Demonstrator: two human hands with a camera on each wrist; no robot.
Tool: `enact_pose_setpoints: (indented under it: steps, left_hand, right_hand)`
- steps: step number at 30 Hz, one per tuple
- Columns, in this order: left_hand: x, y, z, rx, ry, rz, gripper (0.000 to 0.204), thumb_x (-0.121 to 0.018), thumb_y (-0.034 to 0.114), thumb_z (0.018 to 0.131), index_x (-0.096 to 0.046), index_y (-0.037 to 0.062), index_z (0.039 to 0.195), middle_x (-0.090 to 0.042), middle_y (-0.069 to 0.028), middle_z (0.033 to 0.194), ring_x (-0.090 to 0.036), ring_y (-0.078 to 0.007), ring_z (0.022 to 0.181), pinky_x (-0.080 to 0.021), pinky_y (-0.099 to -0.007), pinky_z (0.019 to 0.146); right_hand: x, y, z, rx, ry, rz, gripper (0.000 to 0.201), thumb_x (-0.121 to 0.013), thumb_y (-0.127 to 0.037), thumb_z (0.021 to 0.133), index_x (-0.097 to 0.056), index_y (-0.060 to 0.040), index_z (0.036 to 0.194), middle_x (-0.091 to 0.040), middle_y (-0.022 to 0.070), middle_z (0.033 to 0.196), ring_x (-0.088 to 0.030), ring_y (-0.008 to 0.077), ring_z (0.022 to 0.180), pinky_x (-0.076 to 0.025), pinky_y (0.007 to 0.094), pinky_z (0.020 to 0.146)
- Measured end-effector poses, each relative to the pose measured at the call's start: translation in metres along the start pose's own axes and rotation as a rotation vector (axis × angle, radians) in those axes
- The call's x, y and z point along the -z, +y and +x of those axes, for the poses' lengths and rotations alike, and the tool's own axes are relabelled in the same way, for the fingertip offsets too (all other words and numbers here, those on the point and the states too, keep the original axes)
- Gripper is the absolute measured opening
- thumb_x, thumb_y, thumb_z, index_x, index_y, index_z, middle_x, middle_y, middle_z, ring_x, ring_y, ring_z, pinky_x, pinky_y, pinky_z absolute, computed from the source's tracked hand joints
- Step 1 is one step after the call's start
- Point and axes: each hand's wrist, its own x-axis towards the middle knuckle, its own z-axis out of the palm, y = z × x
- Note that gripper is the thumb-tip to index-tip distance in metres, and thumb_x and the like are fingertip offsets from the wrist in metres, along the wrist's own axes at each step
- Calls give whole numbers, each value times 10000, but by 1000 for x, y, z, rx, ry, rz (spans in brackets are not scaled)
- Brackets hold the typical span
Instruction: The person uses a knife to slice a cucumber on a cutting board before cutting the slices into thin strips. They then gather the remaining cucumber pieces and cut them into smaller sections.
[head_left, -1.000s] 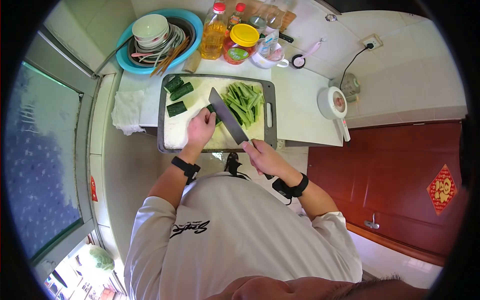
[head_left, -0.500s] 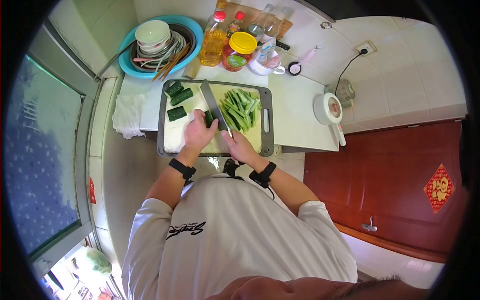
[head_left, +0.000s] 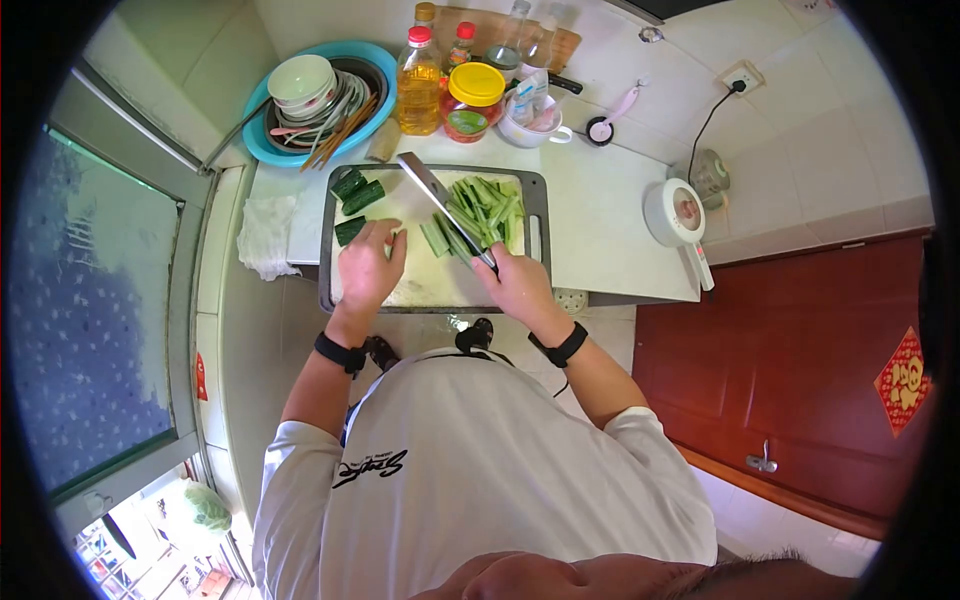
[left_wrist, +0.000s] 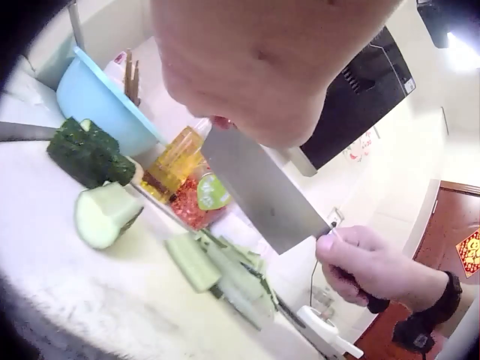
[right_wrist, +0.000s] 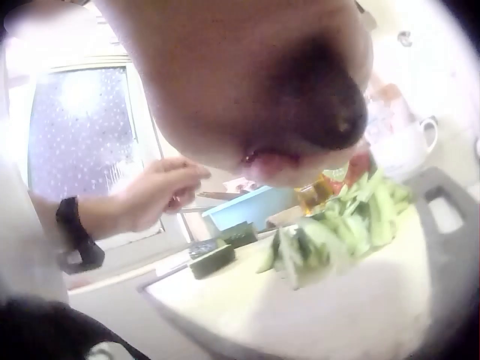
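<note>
A kitchen knife (left_wrist: 259, 195) is gripped by its handle in my right hand (head_left: 520, 290). Its blade is raised and slants over the cutting board (head_left: 415, 290) in the head view. Below it, cut cucumber strips (head_left: 490, 205) lie in a pile on the board's right half, a few at its near left edge. My left hand (head_left: 368, 268), fingers loosely bent and with nothing seen in them, hovers over the board's left side. Close to its fingertips lies a cucumber chunk (left_wrist: 105, 214), pale cut face showing. More dark green cucumber chunks (head_left: 362, 197) rest at the far left corner.
Behind the board stand a blue basin (head_left: 256, 140) with bowls and chopsticks, an oil bottle (head_left: 418, 90), a yellow-lidded jar (head_left: 474, 100) and a white cup (head_left: 530, 130). A white cloth (head_left: 266, 238) hangs over the left counter edge. A small white pot (head_left: 672, 212) sits at right.
My left hand has let go of the cucumber piece by the blade and moved left toward the chunks. The knife has lifted and shifted right, over the strips.
</note>
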Motion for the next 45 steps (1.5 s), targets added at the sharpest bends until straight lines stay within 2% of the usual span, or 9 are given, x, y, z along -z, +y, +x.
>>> enact_pose_setpoints:
  steps: [2,4,12,20,22,25,33,37,45]
  left_hand:
    - [6,28,13,41,20,-127,150,-727,132,797,-667,102,931,-614,-39,737,-613,-308,667,-508,-410,615]
    - [14,50,34,-460,151,-88,246,-783,145,731,-693,109,957,-619,-18,812,-600,-257,790,-490,-383,686]
    - [-54,48,77,-451,-606,33,231,-707,300,790,-739,153,965,-658,-83,897,-635,-280,903,-500,-406,784]
    - [-69,43,95,-561,-565,173,191,-664,263,836,-710,112,943,-678,-92,929,-653,-288,884,-521,-387,775]
    - [-42,42,102,-272,-265,-43,159,-650,236,861,-708,119,951,-696,-99,945,-671,-293,851,-536,-383,736]
    - [-25,7,91,51,-360,117,266,-676,303,853,-687,84,1002,-696,-170,967,-678,-332,883,-543,-420,738]
    - [-63,8,21,250,-572,148,573,-726,399,805,-520,55,1214,-683,-230,975,-657,-397,955,-524,-464,816]
    - [-66,-12,20,422,-555,-1,578,-733,351,790,-476,31,1198,-678,-240,979,-663,-388,947,-522,-448,826]
    - [-65,-16,-5,432,-461,-149,466,-676,244,834,-449,5,1164,-663,-182,761,-666,-379,790,-517,-457,715]
  right_hand:
    - [11,3,0,101,72,-273,342,-619,-370,908,-559,-36,862,-611,140,605,-594,349,509,-466,437,466]
    - [13,17,0,147,88,-315,325,-623,-360,901,-561,-43,862,-611,130,600,-598,343,508,-467,439,464]
    - [35,46,-8,265,-15,-446,296,-622,-346,892,-542,-62,864,-607,113,584,-613,314,516,-476,418,468]
    - [43,48,-45,273,-101,-357,328,-608,-389,903,-529,-75,851,-601,108,583,-609,333,534,-474,430,487]
    - [51,50,-63,211,-99,-285,326,-615,-382,900,-537,-68,857,-613,121,610,-615,344,557,-472,433,495]
    - [53,54,-91,77,-33,-90,322,-632,-361,896,-550,-55,842,-620,143,643,-619,363,596,-462,439,510]
    - [18,43,-84,-329,86,480,327,-609,-315,937,-558,-9,835,-530,152,624,-508,283,545,-397,381,531]
    - [7,20,-66,-378,-12,552,350,-590,-332,948,-572,2,845,-539,157,649,-529,263,580,-412,381,557]
    - [-16,4,-45,-321,-198,523,444,-550,-403,955,-575,22,831,-575,188,680,-556,316,609,-443,418,598]
